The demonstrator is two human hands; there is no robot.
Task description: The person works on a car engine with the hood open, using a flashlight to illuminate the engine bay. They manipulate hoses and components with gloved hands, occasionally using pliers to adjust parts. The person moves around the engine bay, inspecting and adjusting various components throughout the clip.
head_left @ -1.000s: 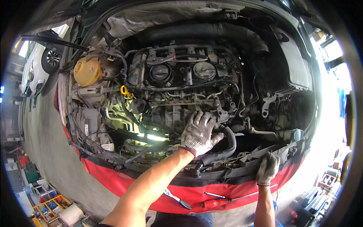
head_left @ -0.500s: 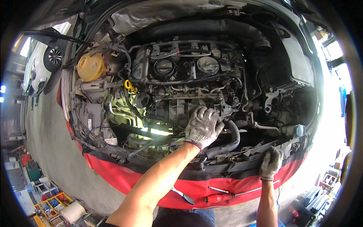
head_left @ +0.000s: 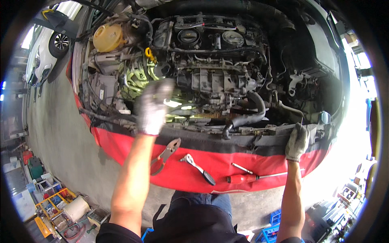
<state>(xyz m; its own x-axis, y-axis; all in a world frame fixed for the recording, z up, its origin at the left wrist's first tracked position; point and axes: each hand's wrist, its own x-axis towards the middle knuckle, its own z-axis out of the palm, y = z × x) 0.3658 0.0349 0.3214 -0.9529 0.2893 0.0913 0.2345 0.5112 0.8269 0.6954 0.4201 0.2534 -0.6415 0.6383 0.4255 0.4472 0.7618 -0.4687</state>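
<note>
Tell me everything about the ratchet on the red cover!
The ratchet has a metal-looking silver head and neck and a dark grip. It lies slanted on the red cover, head toward the engine, grip away from it. Pliers lie to its left and a red screwdriver to its right, both apart from it. Neither the left hand nor the right hand touches it.

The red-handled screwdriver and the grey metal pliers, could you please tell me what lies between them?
The head view shows a black-handled silver ratchet there, on the red cover.
</note>
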